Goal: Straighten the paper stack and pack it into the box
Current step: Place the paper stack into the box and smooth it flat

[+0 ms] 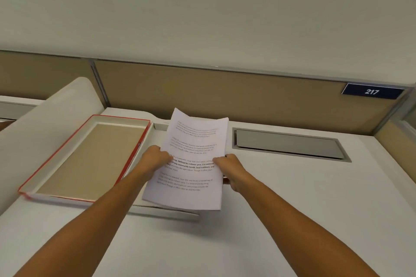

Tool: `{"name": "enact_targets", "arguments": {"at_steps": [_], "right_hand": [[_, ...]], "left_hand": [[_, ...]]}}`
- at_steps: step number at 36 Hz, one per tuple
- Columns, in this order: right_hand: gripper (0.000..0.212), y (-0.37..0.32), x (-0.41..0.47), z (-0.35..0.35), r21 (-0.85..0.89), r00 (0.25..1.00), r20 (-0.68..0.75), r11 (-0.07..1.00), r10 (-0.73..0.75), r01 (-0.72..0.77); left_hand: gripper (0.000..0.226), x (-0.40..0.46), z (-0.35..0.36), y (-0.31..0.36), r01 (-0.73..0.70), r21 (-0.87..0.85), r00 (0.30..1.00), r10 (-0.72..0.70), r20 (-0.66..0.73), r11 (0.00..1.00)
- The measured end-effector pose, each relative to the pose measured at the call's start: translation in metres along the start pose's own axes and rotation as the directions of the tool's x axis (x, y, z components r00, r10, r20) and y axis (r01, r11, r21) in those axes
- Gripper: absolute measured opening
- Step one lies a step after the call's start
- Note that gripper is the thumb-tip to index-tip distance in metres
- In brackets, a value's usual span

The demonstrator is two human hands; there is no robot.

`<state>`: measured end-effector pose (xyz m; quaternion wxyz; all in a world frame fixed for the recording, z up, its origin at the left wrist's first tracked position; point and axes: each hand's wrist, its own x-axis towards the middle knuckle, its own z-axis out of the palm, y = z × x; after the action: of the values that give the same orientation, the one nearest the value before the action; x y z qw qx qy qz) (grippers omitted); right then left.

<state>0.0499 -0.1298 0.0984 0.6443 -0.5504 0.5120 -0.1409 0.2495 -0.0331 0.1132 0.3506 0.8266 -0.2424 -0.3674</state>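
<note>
A stack of white printed sheets (191, 141) is held upright above the white desk, its top corners curling back. My left hand (155, 157) grips its left edge and my right hand (229, 168) grips its right edge, thumbs on the front page. The stack's lower edge hangs just over a flat white piece (166, 210) lying on the desk, partly hidden behind the paper. To the left lies the open shallow box (33, 183) with a red rim and a brown cardboard floor; nothing is inside it.
A white curved sheet (45, 123) leans beside the box on the far left. A grey recessed cable hatch (290, 144) sits in the desk at the right. A tan partition (225, 92) with a blue "217" sign (372, 91) closes the back.
</note>
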Motion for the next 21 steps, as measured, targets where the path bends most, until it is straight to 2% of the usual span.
{"name": "enact_targets", "arguments": {"at_steps": [5,11,17,21], "right_hand": [[0.017,-0.005,0.037,0.035,0.011,0.998,0.025,0.998,0.053,-0.054],[0.015,-0.001,0.066,0.065,-0.038,0.996,0.019,0.995,0.088,-0.087],[0.031,0.005,0.082,0.081,-0.095,0.993,0.047,0.990,0.108,-0.103],[0.029,0.008,0.091,0.087,-0.126,0.992,0.028,0.985,0.119,-0.115]], "left_hand": [[0.030,0.034,-0.018,-0.015,0.073,-0.037,0.996,-0.075,-0.054,0.997],[0.028,0.066,-0.026,-0.043,0.161,-0.073,0.985,-0.165,-0.048,0.984],[0.031,0.087,-0.026,-0.059,0.202,-0.030,0.978,-0.203,-0.038,0.979],[0.035,0.093,-0.025,-0.065,0.221,0.034,0.975,-0.220,-0.019,0.975]]}}
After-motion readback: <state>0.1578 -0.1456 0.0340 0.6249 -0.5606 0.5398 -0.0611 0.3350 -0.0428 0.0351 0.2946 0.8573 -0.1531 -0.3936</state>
